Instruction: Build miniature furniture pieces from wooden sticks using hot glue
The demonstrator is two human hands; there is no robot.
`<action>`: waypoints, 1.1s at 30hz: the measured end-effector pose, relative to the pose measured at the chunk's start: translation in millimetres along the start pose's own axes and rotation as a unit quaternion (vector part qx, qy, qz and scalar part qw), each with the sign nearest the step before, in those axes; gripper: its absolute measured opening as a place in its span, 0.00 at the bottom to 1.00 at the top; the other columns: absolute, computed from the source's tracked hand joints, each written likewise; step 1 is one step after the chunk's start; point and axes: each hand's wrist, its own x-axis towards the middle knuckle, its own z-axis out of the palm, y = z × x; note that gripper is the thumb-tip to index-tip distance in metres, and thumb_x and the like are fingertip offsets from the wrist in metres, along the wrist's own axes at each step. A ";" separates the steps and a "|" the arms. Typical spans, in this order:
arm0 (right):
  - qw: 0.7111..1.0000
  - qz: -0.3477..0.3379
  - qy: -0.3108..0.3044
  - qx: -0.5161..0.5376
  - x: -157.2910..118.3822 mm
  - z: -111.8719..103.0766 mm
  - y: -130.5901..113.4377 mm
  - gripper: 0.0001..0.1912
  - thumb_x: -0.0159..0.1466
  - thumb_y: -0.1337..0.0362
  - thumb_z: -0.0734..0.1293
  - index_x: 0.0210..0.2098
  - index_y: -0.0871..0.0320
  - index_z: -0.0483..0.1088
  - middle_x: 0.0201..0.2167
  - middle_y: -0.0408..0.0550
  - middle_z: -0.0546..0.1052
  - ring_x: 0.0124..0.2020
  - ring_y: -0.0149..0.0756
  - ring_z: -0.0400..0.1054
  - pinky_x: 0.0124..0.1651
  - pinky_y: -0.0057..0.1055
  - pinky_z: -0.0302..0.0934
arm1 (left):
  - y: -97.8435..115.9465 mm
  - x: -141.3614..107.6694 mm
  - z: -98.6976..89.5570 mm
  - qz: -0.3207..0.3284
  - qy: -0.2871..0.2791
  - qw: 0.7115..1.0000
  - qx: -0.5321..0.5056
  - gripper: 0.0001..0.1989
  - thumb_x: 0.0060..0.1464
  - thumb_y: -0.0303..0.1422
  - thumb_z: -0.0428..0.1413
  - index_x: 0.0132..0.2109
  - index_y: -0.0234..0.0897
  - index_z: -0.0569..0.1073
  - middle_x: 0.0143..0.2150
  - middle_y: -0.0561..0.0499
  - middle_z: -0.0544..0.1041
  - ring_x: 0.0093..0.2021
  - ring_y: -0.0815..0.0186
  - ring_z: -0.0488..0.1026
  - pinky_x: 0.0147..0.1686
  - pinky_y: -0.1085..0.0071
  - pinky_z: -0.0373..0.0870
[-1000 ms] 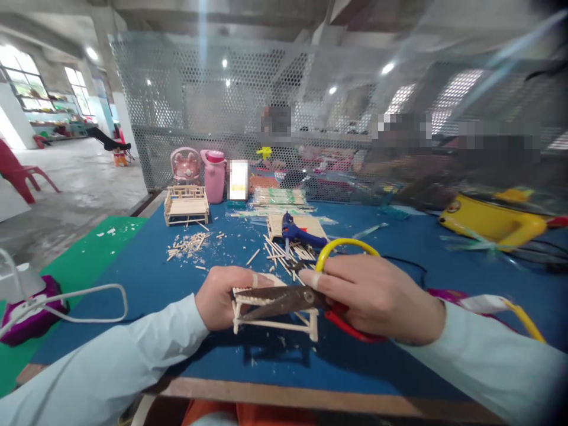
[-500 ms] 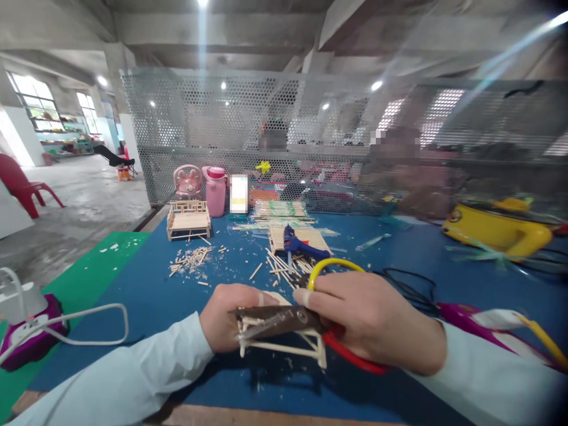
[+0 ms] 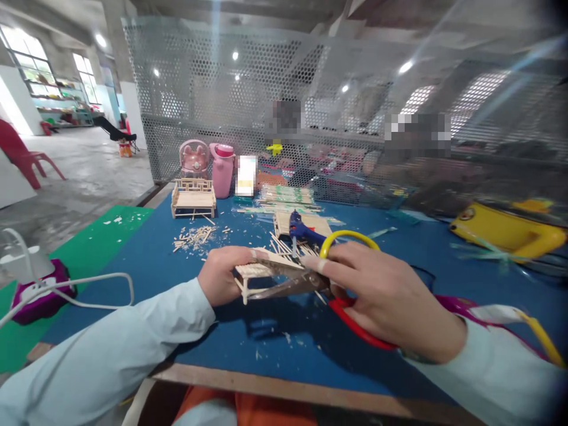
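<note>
- Around you is a workshop with a concrete floor (image 3: pixel 95 183); a red chair (image 3: pixel 24 157) stands off to your left.
- Beyond your work runs a perforated partition (image 3: pixel 190 100).
- Your blue tabletop (image 3: pixel 213 349) carries a miniature stick sofa (image 3: pixel 193 203) at the far left, stick offcuts (image 3: pixel 195 238) in front of it, and a blue glue gun (image 3: pixel 307 232) beyond your right hand (image 3: pixel 390 290).
- That hand grips the scissors (image 3: pixel 316 283), fingers wrapped around the yellow and red handles.
- Your left hand (image 3: pixel 222 275) pinches the slatted stick frame (image 3: pixel 254 271), held above the tabletop in front of you.
- The blades, nearly together half a second ago, now spread wide at the frame; for the trimming you seem to be at, that reads as a cut not closed.
- The scissors hide the frame's right end, so I can't tell whether the lower blade touches wood.
</note>
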 end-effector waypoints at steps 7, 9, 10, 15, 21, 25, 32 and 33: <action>0.999 -0.028 0.026 0.001 1.6 7.0 2.0 0.14 0.57 0.70 0.59 0.39 0.60 0.72 0.25 0.50 0.70 0.25 0.34 0.61 0.25 0.28 0.53 | 5.0 2.5 -0.8 0.059 0.011 0.998 -0.001 0.06 0.49 0.32 0.58 0.34 0.34 0.76 0.34 0.45 0.81 0.36 0.64 0.78 0.37 0.72 0.75; 0.999 -0.038 0.025 -0.022 1.0 6.7 4.2 0.14 0.57 0.70 0.59 0.40 0.59 0.72 0.26 0.50 0.71 0.27 0.36 0.63 0.26 0.29 0.54 | 5.6 2.5 -1.0 0.058 0.025 0.998 0.006 0.07 0.48 0.32 0.59 0.36 0.34 0.76 0.34 0.46 0.81 0.36 0.64 0.78 0.37 0.73 0.75; 0.998 -0.040 0.022 -0.034 0.8 6.4 5.1 0.15 0.57 0.70 0.59 0.41 0.58 0.71 0.27 0.50 0.72 0.28 0.37 0.63 0.26 0.29 0.54 | 5.7 2.4 -1.1 0.059 0.033 0.998 0.012 0.08 0.48 0.32 0.59 0.36 0.34 0.76 0.34 0.46 0.81 0.36 0.64 0.78 0.37 0.72 0.75; 0.997 -0.050 0.020 -0.051 3.8 2.4 6.1 0.16 0.57 0.72 0.58 0.40 0.54 0.72 0.27 0.49 0.73 0.28 0.37 0.64 0.28 0.31 0.55 | 5.9 3.3 -2.1 0.094 0.044 0.994 0.045 0.10 0.47 0.34 0.60 0.36 0.32 0.75 0.34 0.43 0.81 0.36 0.62 0.78 0.36 0.71 0.75; 0.993 -0.092 0.055 -0.056 11.7 -4.4 3.7 0.16 0.55 0.76 0.59 0.38 0.59 0.73 0.22 0.47 0.71 0.24 0.34 0.61 0.28 0.29 0.54 | 10.1 4.3 -0.4 0.127 0.043 0.990 0.049 0.09 0.49 0.33 0.59 0.37 0.32 0.74 0.34 0.43 0.80 0.36 0.64 0.78 0.39 0.70 0.74; 0.990 -0.106 0.065 -0.071 14.2 -3.5 4.5 0.15 0.56 0.76 0.58 0.35 0.58 0.72 0.22 0.47 0.71 0.24 0.34 0.60 0.28 0.29 0.52 | 10.4 3.1 1.1 0.125 0.050 0.989 0.056 0.10 0.47 0.34 0.60 0.37 0.33 0.74 0.34 0.44 0.80 0.36 0.64 0.77 0.39 0.69 0.74; 0.989 -0.122 0.057 -0.062 17.8 -5.4 3.5 0.14 0.57 0.75 0.57 0.34 0.57 0.72 0.20 0.46 0.68 0.24 0.34 0.59 0.26 0.29 0.51 | 11.6 2.8 1.8 0.124 0.050 0.990 0.048 0.10 0.46 0.33 0.60 0.36 0.33 0.74 0.34 0.43 0.80 0.35 0.63 0.78 0.37 0.70 0.75; 0.989 -0.124 0.058 -0.060 18.0 -5.5 3.2 0.14 0.58 0.75 0.57 0.33 0.57 0.72 0.20 0.46 0.68 0.24 0.33 0.59 0.26 0.29 0.50 | 12.3 2.7 1.7 0.123 0.047 0.990 0.042 0.10 0.46 0.33 0.60 0.36 0.32 0.74 0.34 0.43 0.80 0.35 0.63 0.78 0.37 0.70 0.75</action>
